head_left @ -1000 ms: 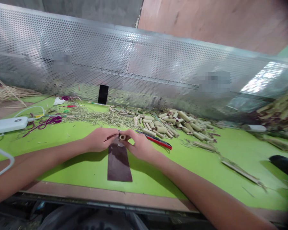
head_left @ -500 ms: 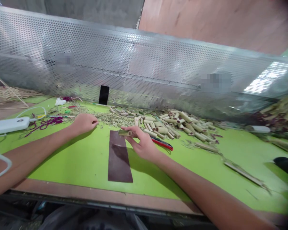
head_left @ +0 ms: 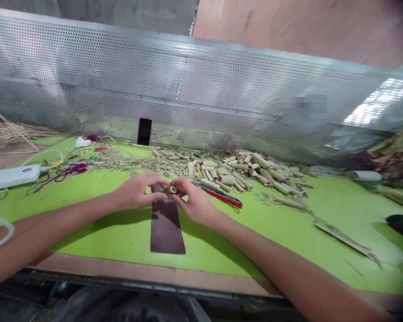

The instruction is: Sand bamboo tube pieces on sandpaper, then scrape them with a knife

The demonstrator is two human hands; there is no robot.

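Between my two hands is a short, hollow, pale green tube (head_left: 169, 190), like a cut piece of plant stem. My left hand (head_left: 141, 190) grips its left end between thumb and fingers. At its right end, my right hand (head_left: 193, 199) pinches it, with the open end facing me. Both hands are just above the far part of a dark brown rectangular sheet (head_left: 168, 228) lying flat on the green tabletop. Just beyond my right hand lies a red and black cutter (head_left: 221, 196). Behind it is a pile of similar cut tubes (head_left: 226, 179).
A perforated metal panel (head_left: 121, 76) runs along the back, with a dark phone (head_left: 144, 132) leaning there. Plant shavings (head_left: 134, 162) are strewn before it. Purple string (head_left: 70, 170) and a white power strip (head_left: 13, 175) lie left. A split stem (head_left: 342, 239) lies right.
My left hand has moved right from the shavings and taken hold of the tube's left end. My right hand still holds the tube, slightly lower than before.
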